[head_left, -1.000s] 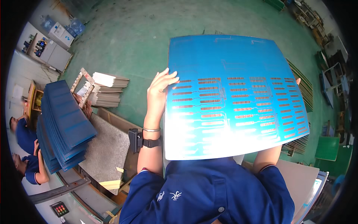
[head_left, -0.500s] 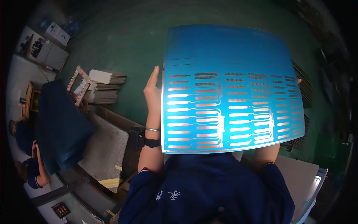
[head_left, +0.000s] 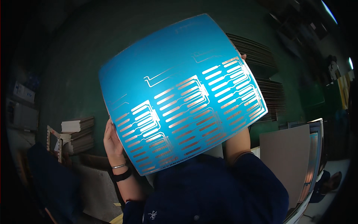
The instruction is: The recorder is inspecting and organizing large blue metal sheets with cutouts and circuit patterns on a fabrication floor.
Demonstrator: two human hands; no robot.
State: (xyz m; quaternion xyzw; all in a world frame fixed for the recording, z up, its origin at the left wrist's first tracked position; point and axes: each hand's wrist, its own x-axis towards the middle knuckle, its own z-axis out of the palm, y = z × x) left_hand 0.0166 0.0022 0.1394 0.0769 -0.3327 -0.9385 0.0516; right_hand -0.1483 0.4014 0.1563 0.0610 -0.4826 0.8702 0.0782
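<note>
Mid-frame, my left hand and mostly hidden right hand grasp the blue circuit panel, apparently a holding-up step; any turn calls for even support.

A dark green floor spreads across the upper and left parts of the frame. At lower left it bears a pile of pale flat sheets, with a notched light frame just beside it. Two stacks of thin panels stand upper right of centre, their undersides hidden.
</note>
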